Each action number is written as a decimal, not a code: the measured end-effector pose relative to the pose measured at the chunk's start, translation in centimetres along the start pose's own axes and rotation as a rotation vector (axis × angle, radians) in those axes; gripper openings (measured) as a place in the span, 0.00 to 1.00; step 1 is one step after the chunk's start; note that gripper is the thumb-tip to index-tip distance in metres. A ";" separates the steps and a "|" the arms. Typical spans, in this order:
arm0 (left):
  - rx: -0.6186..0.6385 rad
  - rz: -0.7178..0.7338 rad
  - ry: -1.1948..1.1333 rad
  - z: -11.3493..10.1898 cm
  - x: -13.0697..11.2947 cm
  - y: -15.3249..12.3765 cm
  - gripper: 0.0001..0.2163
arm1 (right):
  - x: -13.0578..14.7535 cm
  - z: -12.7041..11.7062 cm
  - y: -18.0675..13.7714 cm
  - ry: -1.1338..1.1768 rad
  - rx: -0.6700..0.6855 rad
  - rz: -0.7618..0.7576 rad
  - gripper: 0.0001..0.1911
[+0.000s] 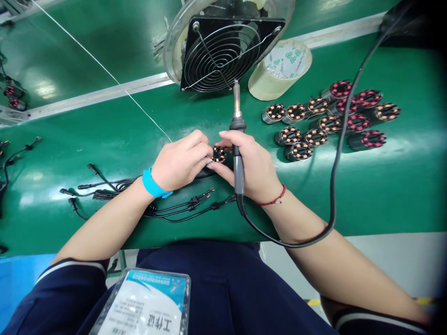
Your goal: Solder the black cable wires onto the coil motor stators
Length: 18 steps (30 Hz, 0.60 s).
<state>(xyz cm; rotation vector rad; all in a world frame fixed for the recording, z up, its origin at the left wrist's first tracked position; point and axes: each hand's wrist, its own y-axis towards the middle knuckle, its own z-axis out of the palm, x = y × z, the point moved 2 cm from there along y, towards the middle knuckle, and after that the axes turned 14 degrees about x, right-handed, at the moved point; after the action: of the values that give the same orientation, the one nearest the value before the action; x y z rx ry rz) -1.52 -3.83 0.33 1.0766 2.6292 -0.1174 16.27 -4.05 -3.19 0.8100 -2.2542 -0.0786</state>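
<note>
My right hand point(256, 165) grips a soldering iron point(239, 170) by its handle, tip pointing up and away from me. The thumb and index fingertips of that hand also reach to a small motor stator point(219, 154) with copper windings. At the stator's left side, my left hand point(183, 160) is closed, fingertips pinched together. A thin pale solder wire point(146, 114) runs from the upper left into this hand. Its fingers partly cover the stator's left edge. Under and beside the left wrist lie black cables point(188, 207) with bare ends and connectors.
Several stators point(302, 151) with copper or red windings stand at the right. A square fan point(218, 58) and a tape roll point(279, 70) stand at the back. The iron's black cord point(337, 186) loops over my right forearm. More cables point(14, 160) lie far left.
</note>
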 end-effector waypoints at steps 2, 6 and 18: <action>0.021 -0.074 0.096 0.3 -0.1 0.1 0.13 | 0.0 0.5 0.1 -0.064 -0.032 0.017 0.27; 0.187 -0.250 0.166 0.9 0.0 0.6 0.13 | -0.3 1.4 0.4 -0.203 -0.025 0.073 0.28; 0.104 -0.445 -0.215 -0.1 1.3 0.7 0.05 | -0.4 1.2 0.4 -0.210 0.070 0.039 0.26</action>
<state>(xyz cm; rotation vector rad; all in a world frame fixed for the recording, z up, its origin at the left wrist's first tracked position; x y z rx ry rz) -1.99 -2.45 0.06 0.4564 2.6372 -0.4412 15.51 -3.67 -4.21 0.8270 -2.4816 -0.0688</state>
